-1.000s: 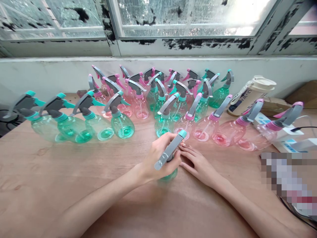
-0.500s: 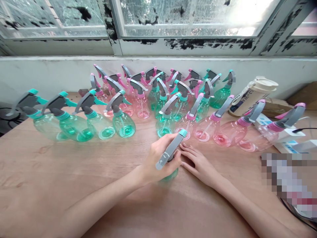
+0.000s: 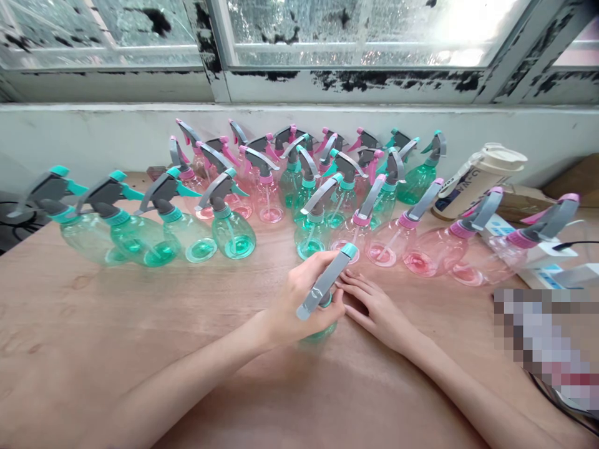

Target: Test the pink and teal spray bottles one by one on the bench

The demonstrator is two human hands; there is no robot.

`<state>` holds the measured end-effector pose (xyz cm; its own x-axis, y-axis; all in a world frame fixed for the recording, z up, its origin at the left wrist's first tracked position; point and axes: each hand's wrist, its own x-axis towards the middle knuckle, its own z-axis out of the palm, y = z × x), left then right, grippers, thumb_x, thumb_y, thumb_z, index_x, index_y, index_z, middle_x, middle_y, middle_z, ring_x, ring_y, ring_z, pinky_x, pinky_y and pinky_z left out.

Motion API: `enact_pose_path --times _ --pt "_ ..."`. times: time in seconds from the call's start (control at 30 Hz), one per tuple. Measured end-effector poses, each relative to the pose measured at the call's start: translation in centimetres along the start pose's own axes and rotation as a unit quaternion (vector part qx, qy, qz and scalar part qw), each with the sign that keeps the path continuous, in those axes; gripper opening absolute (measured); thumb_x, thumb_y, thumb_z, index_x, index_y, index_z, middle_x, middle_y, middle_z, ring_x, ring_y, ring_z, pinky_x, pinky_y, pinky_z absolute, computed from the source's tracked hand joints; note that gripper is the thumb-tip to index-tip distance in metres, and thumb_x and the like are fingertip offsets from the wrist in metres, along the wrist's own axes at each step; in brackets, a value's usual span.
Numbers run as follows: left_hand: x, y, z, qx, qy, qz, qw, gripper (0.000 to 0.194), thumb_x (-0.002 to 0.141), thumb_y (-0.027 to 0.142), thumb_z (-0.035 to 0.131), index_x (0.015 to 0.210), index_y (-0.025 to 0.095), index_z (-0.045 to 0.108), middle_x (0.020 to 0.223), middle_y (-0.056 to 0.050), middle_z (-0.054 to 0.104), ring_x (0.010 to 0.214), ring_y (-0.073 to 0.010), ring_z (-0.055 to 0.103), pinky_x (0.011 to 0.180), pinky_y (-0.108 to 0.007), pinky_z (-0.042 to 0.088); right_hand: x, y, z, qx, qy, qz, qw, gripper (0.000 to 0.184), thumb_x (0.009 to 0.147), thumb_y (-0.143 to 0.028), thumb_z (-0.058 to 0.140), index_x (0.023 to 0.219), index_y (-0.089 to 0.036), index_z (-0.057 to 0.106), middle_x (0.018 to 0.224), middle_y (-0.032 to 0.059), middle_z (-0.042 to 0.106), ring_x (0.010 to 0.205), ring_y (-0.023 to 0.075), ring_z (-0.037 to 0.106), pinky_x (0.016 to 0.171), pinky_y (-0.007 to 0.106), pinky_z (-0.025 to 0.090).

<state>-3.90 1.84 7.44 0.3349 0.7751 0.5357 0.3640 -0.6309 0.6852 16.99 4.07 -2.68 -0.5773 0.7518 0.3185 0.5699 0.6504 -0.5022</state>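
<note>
A green spray bottle (image 3: 322, 330) with a grey and teal trigger head stands on the wooden table close in front of me. My left hand (image 3: 299, 299) has its fingers wrapped round the bottle's neck, just below the head. Most of the bottle is hidden behind that hand. On the right, my right hand (image 3: 372, 305) lies low on the table with fingers stretched towards the bottle. Its fingertips reach close to my left hand, and I cannot tell whether they touch the bottle.
Several green spray bottles (image 3: 234, 237) line the left, and pink ones (image 3: 384, 240) the right. A mixed cluster (image 3: 271, 199) stands behind, by the wall. At the right are a cream cup (image 3: 482, 181), a power strip (image 3: 538, 265), cables and a blurred patch.
The spray bottle's head has shifted very slightly to the right in my left hand, and its teal collar shows more. My right hand stays almost still.
</note>
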Motion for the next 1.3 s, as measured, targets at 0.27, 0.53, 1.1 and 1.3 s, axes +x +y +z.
enact_pose_path --times 0.27,0.53,1.1,1.3 --pt "-0.11 -0.3 0.12 -0.026 0.003 -0.001 1.0 0.055 0.072 0.004 0.053 0.125 0.019 0.051 0.106 -0.006 0.065 0.092 -0.0183 0.066 0.081 -0.032 0.055 -0.09 0.29 0.09 -0.008 -0.011 0.004 1.0 0.045 0.096 -0.04 0.053 0.138 -0.025 0.054 0.147 0.0096 0.051 0.14 0.0291 0.042 0.115 0.056 0.036" --pt "0.38 -0.25 0.02 -0.036 0.006 0.007 0.999 0.044 0.068 0.005 0.051 0.11 0.018 0.053 0.102 -0.007 0.064 0.093 -0.0202 0.066 0.08 -0.033 0.055 -0.03 0.0 -0.05 -0.004 -0.001 0.006 1.0 0.045 0.095 -0.039 0.055 0.137 -0.025 0.055 0.146 0.0091 0.053 0.14 0.029 0.043 0.115 0.055 0.037" --pt "-0.07 -0.13 0.16 0.013 0.019 0.021 1.0 0.045 0.078 0.011 0.059 0.122 0.02 0.052 0.104 -0.005 0.065 0.092 -0.0182 0.064 0.078 -0.03 0.054 -0.03 0.25 0.15 -0.007 -0.005 -0.002 1.0 0.043 0.096 -0.039 0.053 0.136 -0.023 0.056 0.147 0.0098 0.052 0.14 0.0289 0.043 0.115 0.055 0.037" --pt "0.0 -0.2 0.23 0.011 0.024 0.033 0.999 0.044 0.079 0.01 0.061 0.122 0.018 0.053 0.104 -0.006 0.066 0.096 -0.0188 0.064 0.084 -0.031 0.053 -0.04 0.39 0.21 -0.017 -0.012 -0.002 1.0 0.043 0.097 -0.04 0.051 0.135 -0.022 0.056 0.147 0.01 0.052 0.14 0.0282 0.042 0.116 0.054 0.036"
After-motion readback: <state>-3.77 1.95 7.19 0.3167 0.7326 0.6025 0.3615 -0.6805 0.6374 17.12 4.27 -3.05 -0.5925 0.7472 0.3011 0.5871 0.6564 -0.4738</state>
